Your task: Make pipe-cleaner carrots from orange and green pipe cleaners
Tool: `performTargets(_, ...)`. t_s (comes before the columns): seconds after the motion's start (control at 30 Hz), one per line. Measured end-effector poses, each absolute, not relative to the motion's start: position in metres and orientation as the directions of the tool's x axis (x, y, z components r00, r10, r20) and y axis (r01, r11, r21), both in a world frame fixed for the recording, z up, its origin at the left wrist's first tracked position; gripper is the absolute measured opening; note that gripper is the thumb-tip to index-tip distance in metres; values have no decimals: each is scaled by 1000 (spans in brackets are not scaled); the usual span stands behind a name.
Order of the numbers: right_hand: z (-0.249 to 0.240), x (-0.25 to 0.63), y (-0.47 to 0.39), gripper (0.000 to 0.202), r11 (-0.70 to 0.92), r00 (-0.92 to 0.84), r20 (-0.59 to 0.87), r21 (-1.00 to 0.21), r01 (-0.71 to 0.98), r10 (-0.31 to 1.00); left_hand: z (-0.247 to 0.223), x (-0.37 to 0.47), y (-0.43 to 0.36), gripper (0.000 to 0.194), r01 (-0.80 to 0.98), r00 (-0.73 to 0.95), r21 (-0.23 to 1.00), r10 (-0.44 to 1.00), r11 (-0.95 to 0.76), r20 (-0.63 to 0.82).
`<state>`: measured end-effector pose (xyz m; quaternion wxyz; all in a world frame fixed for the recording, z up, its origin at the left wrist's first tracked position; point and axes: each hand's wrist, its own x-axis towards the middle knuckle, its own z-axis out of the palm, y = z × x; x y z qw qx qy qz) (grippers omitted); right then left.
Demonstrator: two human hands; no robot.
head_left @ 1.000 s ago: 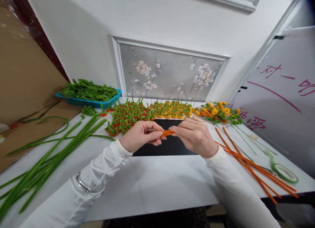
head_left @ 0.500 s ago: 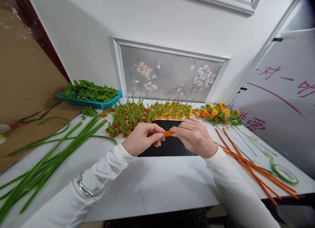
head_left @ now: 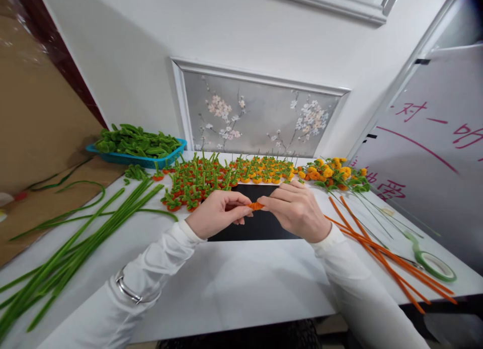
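Between my two hands is a short, coiled orange pipe cleaner (head_left: 256, 206), held level above a black mat (head_left: 260, 225). The fingertips of my left hand (head_left: 221, 211) pinch its left end. My right hand (head_left: 296, 209) grips the other end, and its fingers hide part of the coil. Just beyond my left hand stand rows of small orange pieces with green stems (head_left: 204, 175). Similar yellow-orange pieces (head_left: 264, 169) continue to the right, behind the mat.
Long green pipe cleaners (head_left: 86, 238) lie at left, below a blue tray (head_left: 151, 162) heaped with green pieces. At right are orange pipe cleaners (head_left: 388, 253), a roll of green tape (head_left: 435, 266) and a bunch of yellow-orange flowers (head_left: 334, 173). A wall panel (head_left: 260, 117) rises behind.
The visible stretch of orange coil between my fingertips looks slightly shorter, with my right hand's fingers a little nearer my left. Both hands stay over the mat.
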<state>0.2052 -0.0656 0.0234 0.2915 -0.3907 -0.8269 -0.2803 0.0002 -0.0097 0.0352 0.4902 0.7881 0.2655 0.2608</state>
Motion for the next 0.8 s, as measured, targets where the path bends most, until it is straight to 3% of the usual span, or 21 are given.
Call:
performTargets(0.17, 21, 203, -65, 21, 535, -551, 677, 266, 802, 488, 30, 0, -9, 11, 224, 723, 868, 672, -443, 157)
performTargets(0.43, 18, 197, -63, 22, 507, -597, 635, 349, 788, 491, 21, 1, -10, 14, 380, 702, 580, 633, -720, 326)
performTargets(0.8, 17, 193, -64, 24, 472, -614, 642, 408, 781, 460, 11, 5, -7, 17, 385, 696, 466, 582, -796, 420)
